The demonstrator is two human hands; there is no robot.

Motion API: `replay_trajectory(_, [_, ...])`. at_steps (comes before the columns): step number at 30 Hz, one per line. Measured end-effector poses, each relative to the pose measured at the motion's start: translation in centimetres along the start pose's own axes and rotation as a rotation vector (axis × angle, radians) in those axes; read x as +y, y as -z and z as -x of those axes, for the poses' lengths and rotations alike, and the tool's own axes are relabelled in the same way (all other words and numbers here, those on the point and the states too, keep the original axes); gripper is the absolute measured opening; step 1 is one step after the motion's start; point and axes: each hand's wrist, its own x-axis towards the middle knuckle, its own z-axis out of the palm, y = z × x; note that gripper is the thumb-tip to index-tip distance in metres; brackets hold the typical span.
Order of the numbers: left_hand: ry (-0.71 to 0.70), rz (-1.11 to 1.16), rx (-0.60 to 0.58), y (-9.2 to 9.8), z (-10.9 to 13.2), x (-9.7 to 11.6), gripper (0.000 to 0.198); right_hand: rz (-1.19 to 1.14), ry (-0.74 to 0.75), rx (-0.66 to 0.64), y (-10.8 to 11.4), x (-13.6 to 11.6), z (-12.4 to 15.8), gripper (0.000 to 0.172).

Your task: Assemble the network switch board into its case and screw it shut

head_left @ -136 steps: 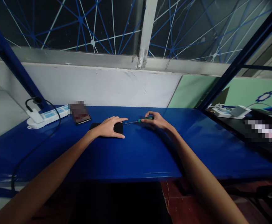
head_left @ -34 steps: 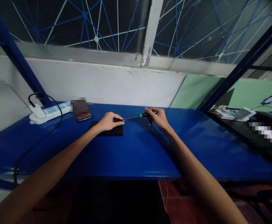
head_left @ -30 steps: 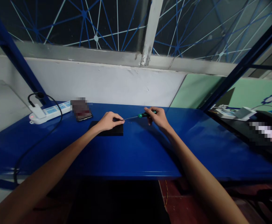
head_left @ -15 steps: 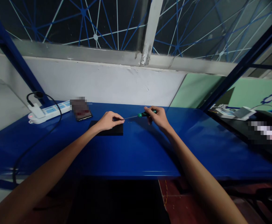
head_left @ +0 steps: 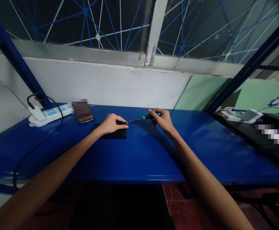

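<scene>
My left hand (head_left: 112, 124) rests on the black flat device (head_left: 110, 132), fingertips pinched together at its far right corner. My right hand (head_left: 162, 120) is closed around the green handle of the screwdriver (head_left: 141, 118), whose shaft points left toward that corner (tip contact cannot be confirmed). The device lies on the blue table (head_left: 141, 156). A phone (head_left: 83, 114) and power strip (head_left: 49, 114) lie at far left.

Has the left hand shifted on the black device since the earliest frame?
Yes. The left hand has drawn back toward the black device's far right corner, fingertips now pinched by the screwdriver tip instead of lying flat.
</scene>
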Motion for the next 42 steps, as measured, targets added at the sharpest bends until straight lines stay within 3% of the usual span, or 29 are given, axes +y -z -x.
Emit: replay_trajectory(42, [0.040, 0.060, 0.081, 0.18, -0.13, -0.55, 0.029, 0.042, 0.062, 0.015, 0.17, -0.74, 0.29, 0.042])
